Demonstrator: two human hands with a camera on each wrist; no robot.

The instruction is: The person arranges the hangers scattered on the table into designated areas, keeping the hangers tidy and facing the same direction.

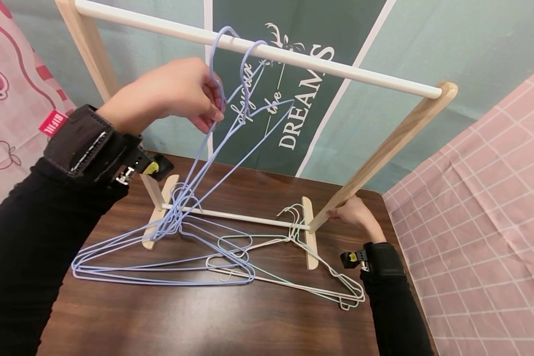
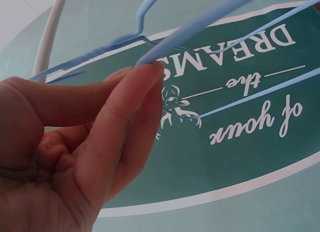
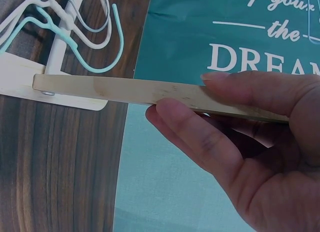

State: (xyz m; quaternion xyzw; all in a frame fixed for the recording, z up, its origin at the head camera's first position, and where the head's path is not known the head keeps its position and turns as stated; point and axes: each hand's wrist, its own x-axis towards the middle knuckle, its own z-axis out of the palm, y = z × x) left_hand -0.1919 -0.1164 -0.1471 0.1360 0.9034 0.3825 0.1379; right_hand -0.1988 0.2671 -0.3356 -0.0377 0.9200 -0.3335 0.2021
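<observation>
My left hand [image 1: 191, 94] pinches a blue hanger [image 1: 203, 143] just below its hook, thumb against fingertips. That hook lies at the white top rail [image 1: 320, 65] of a wooden rack; whether it bears on the rail I cannot tell. Beside it a second blue hanger [image 1: 276, 126] hangs by its hook from the rail. In the left wrist view the blue wire [image 2: 200, 26] runs out of the pinch. My right hand [image 1: 353, 212] grips the rack's right wooden post [image 1: 382, 153] low down; the right wrist view shows thumb and fingers on opposite sides of the post [image 3: 135, 90].
Several blue hangers [image 1: 160, 283] lie in an overlapping pile on the brown table [image 1: 196, 321]. White and mint hangers [image 1: 311, 289] lie to their right, partly under them. A lower white rail [image 1: 236, 215] joins the rack's feet. Pink checked cloth [image 1: 485, 207] stands at the right.
</observation>
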